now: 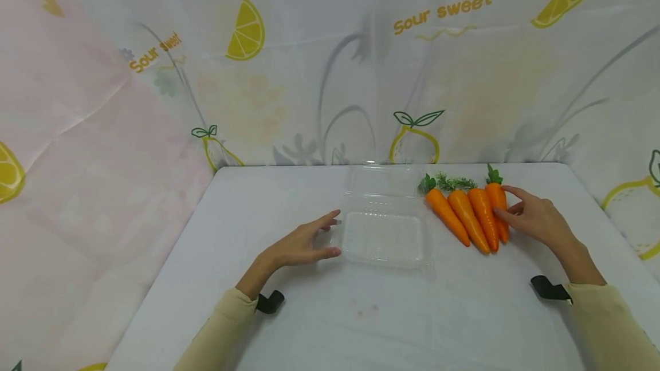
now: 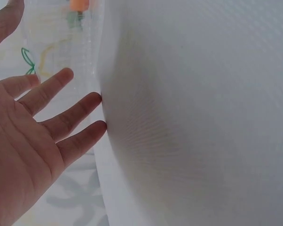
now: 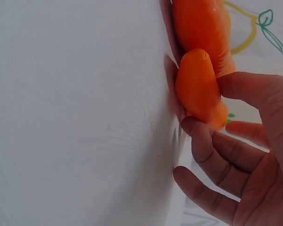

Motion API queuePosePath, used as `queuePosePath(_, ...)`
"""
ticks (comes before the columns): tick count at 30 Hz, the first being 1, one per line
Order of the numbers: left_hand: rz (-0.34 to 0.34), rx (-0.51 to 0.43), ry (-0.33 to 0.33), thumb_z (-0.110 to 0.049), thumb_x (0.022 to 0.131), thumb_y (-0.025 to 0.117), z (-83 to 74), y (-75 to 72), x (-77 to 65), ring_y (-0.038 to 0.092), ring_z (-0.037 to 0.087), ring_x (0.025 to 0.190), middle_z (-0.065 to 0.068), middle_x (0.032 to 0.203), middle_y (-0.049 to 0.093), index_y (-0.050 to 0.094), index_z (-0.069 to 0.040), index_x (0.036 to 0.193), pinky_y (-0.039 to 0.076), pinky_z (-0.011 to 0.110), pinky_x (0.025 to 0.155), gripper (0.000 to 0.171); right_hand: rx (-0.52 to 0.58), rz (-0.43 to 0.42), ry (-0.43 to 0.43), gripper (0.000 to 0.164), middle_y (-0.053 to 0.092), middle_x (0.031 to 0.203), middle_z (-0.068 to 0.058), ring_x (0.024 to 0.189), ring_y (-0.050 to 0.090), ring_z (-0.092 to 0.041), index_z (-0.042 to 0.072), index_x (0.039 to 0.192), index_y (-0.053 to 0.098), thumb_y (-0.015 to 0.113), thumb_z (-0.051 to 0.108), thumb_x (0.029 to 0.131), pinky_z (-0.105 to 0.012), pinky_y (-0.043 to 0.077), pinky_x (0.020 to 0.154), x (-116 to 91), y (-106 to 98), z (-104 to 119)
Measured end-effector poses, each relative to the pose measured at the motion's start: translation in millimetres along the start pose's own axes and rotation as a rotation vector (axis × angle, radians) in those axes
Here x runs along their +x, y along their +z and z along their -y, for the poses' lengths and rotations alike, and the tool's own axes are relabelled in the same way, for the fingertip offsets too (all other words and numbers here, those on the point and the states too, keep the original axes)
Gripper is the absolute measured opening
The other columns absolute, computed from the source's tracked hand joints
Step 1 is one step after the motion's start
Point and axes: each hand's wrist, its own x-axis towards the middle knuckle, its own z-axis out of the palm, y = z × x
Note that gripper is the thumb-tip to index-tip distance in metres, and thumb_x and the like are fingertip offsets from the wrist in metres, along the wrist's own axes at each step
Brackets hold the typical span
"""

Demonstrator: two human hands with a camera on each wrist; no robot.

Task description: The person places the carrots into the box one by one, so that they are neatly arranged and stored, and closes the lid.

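Four is too many to count here, so several orange carrots with green tops lie side by side right of a clear plastic box (image 1: 384,262). Around the rightmost carrot (image 1: 496,196) my right hand (image 1: 543,219) pinches, thumb on one side and fingers on the other; the right wrist view shows this carrot (image 3: 195,87) between them, still down by the table. The box stands with its lid (image 1: 384,181) folded back. My left hand (image 1: 304,244) is beside the box's left side, fingers spread and holding nothing. In the left wrist view, fingertips (image 2: 97,98) of that hand meet the white tabletop.
A white table (image 1: 361,325) lies under everything. Behind it hangs a cloth (image 1: 309,90) printed with lemons and lettering. Leafy green tops (image 1: 456,182) point toward the table's back edge. Black wrist pieces (image 1: 270,302) sit at both sleeves.
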Motion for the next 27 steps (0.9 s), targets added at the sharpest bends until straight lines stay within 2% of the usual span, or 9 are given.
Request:
queuePosePath(15, -0.019, 0.018, 0.01, -0.056, 0.089, 0.066, 0.1, 1.9, 0.2, 0.046, 0.019, 0.133, -0.001, 0.148, 0.047, 0.023, -0.019, 0.158, 0.035, 0.05, 0.108, 0.09, 0.043, -0.046, 0.033, 0.073, 0.063, 0.108, -0.034, 0.087, 0.062, -0.043, -0.004, 0.144, 0.039, 0.066, 0.04, 0.093, -0.05, 0.056, 0.069, -6, -10, -1)
queuePosePath(23, -0.012, 0.005, 0.012, -0.054, 0.089, 0.067, -1.7, 2.3, 0.0, 0.045, 0.021, 0.133, 0.001, 0.149, 0.046, 0.023, -0.018, 0.158, 0.035, 0.051, 0.108, 0.09, 0.058, -0.085, -0.014, 0.071, 0.065, 0.105, -0.033, 0.087, 0.063, -0.044, -0.004, 0.144, 0.04, 0.067, 0.039, 0.093, -0.048, 0.056, 0.066, -8, -14, 6)
queuePosePath(27, -0.017, 0.014, 0.014, -0.055, 0.089, 0.066, -1.8, 3.0, 0.2, 0.046, 0.022, 0.133, 0.002, 0.148, 0.047, 0.023, -0.017, 0.158, 0.035, 0.052, 0.108, 0.09, 0.061, -0.127, -0.049, 0.067, 0.066, 0.103, -0.032, 0.086, 0.064, -0.043, -0.003, 0.143, 0.043, 0.068, 0.036, 0.093, -0.042, 0.055, 0.062, -9, -15, 12)
